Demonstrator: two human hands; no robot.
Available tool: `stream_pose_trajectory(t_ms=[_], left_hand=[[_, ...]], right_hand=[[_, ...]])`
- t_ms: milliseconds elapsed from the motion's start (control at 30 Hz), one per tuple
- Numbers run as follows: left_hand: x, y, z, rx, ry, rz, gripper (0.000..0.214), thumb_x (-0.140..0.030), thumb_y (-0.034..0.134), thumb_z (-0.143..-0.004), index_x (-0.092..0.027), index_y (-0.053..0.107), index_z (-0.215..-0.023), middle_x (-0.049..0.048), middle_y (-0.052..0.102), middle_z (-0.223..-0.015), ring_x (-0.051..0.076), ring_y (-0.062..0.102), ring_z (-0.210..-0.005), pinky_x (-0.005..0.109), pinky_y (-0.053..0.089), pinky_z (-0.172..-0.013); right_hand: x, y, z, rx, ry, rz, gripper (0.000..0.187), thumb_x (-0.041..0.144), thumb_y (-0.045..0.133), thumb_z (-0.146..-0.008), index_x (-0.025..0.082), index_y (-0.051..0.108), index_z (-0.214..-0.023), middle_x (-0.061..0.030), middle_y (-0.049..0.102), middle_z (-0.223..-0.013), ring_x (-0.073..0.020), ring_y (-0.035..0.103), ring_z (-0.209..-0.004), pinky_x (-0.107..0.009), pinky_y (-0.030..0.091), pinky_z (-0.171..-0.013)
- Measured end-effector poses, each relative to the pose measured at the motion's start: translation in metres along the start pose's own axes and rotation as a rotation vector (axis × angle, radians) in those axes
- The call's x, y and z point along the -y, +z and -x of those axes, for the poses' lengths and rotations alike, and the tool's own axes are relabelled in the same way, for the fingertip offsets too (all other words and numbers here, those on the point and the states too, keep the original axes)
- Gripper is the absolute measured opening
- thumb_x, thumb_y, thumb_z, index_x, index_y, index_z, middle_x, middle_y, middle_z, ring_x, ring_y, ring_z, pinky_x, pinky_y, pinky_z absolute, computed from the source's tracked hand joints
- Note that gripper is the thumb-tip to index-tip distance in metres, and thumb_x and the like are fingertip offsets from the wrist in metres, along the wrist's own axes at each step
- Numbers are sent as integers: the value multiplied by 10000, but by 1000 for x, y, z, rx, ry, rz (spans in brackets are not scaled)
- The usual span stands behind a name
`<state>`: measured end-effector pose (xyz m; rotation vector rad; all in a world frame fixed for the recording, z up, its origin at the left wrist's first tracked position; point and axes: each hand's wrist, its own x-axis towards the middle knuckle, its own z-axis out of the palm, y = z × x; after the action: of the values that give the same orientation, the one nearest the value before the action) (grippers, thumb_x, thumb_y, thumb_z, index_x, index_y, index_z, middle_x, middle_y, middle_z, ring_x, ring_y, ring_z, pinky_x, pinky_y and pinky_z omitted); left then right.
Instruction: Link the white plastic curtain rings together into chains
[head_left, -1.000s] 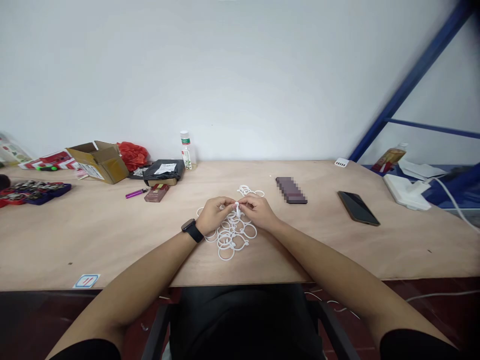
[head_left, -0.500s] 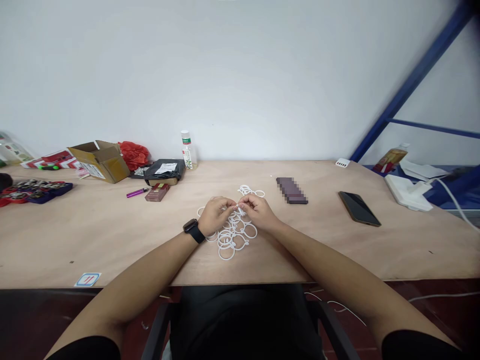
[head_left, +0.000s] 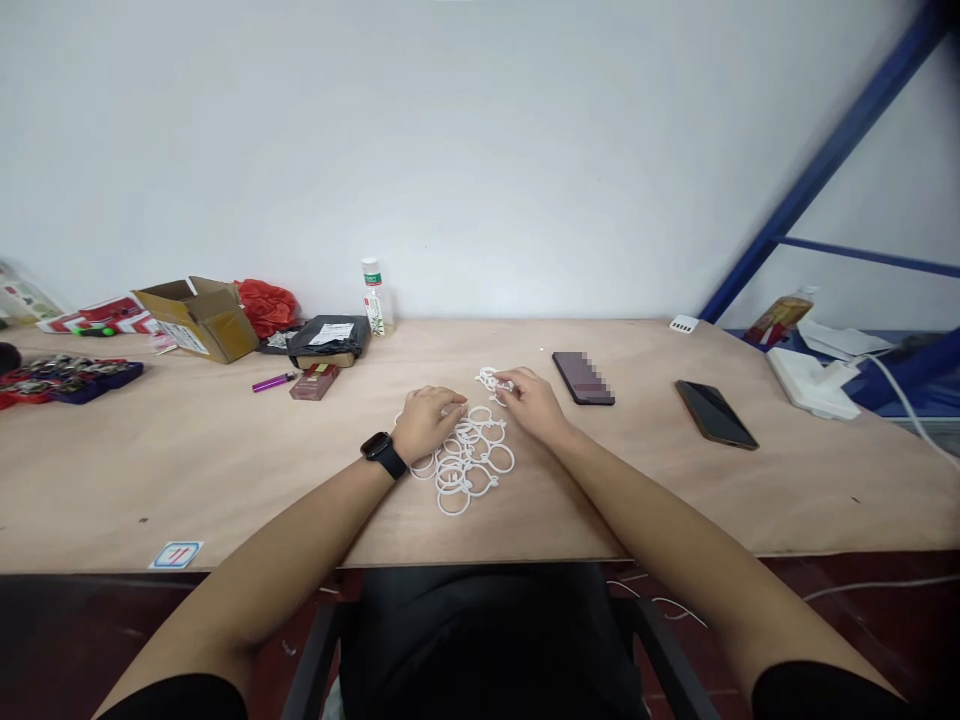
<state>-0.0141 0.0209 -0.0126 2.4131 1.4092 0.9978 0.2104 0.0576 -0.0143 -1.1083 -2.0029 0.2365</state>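
Observation:
A heap of white plastic rings with small clip-like tabs (head_left: 452, 475) lies on the table in front of me. My left hand (head_left: 429, 424), with a black watch on its wrist, rests over the heap's left edge, fingers loosely bent and thumb apart; nothing shows between them. Farther back is a smaller group of white rings (head_left: 486, 376). There my right hand (head_left: 534, 408) pinches a white ring (head_left: 498, 399) between thumb and fingertips, right against that group. The fingertips partly hide which rings touch.
Beyond my right hand lie a dark purple phone-shaped object (head_left: 581, 378), a black phone (head_left: 716, 414) and a white power strip (head_left: 814, 384). Leftward are a red-brown small box (head_left: 314, 382), a purple lighter (head_left: 274, 383), a black-wrapped parcel (head_left: 330, 342), an opened cardboard box (head_left: 199, 320) and a bottle (head_left: 373, 298).
My hands have come apart. The right one has moved away from me to the smaller group with a white ring; the left one has drawn back slightly and loosened its pinch.

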Motion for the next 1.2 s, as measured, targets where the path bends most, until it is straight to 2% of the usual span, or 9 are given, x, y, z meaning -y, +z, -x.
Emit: stream_pose_trajectory(t_ms=[100,167,300,433,667,800,900,1033,1200], left_hand=[[3,-1,0,36,-26,-57,220,-354,529,-912,-243,710,-970,38,727,-1027,224,621,-994,418,407,-967],[2,-1,0,64,-27,-73,226,-360,522,-914,-248,712,-966,35,729,-1021,232,621,-996,424,397,-962],[-1,-1,1,119,-22,-70,223,-369,523,-911,-262,710,-970,23,729,-1020,241,623,-1011,427,383,-960],[-3,-2,2,129,0,-53,219,-375,535,-905,-266,710,-982,26,727,-1039,234,626,-1012,417,372,-972],[-4,-2,2,122,12,-40,203,-354,565,-895,-256,705,-1004,26,737,-1026,220,648,-988,423,360,-999],[-1,0,1,5,-2,-1,255,-343,634,-856,-241,676,-1086,29,740,-1009,213,656,-985,413,380,-998],[2,0,-1,-74,-11,41,235,-340,659,-845,-223,688,-1047,20,749,-920,197,677,-905,369,441,-921],[2,-1,-2,-109,16,93,154,-338,640,-861,-213,725,-890,17,747,-808,172,678,-764,317,489,-800],[-5,0,0,-37,86,122,139,-301,621,-872,-226,735,-898,24,754,-876,174,676,-813,321,482,-840]], right_hand=[[-15,-2,-2,57,24,51,300,155,584,-825,211,691,-1100,-73,646,-1077,-179,616,-846,-323,492,-808],[-18,-3,-1,145,-39,39,301,116,552,-833,222,704,-1071,-65,640,-1072,-180,620,-908,-317,489,-839],[-11,-3,6,355,-203,53,299,98,539,-849,253,727,-1022,-57,624,-1083,-180,610,-979,-310,484,-853],[-2,-2,10,436,-223,77,151,185,614,-849,248,733,-917,-48,610,-1070,-175,607,-929,-302,482,-810],[8,-2,7,343,-185,-39,113,172,525,-894,188,636,-904,-54,626,-936,-176,572,-899,-297,442,-796],[14,-1,6,266,-114,-137,97,170,508,-891,176,603,-872,-37,617,-833,-165,554,-799,-284,416,-731],[21,1,9,228,-109,-205,88,187,514,-888,176,599,-868,-32,610,-816,-158,544,-764,-281,412,-703],[30,3,13,235,-99,-264,61,210,560,-867,185,615,-875,-26,632,-823,-149,558,-744,-281,431,-692],[33,8,16,288,30,-425,182,226,586,-846,189,600,-1024,-32,679,-889,-147,634,-775,-273,492,-687]])
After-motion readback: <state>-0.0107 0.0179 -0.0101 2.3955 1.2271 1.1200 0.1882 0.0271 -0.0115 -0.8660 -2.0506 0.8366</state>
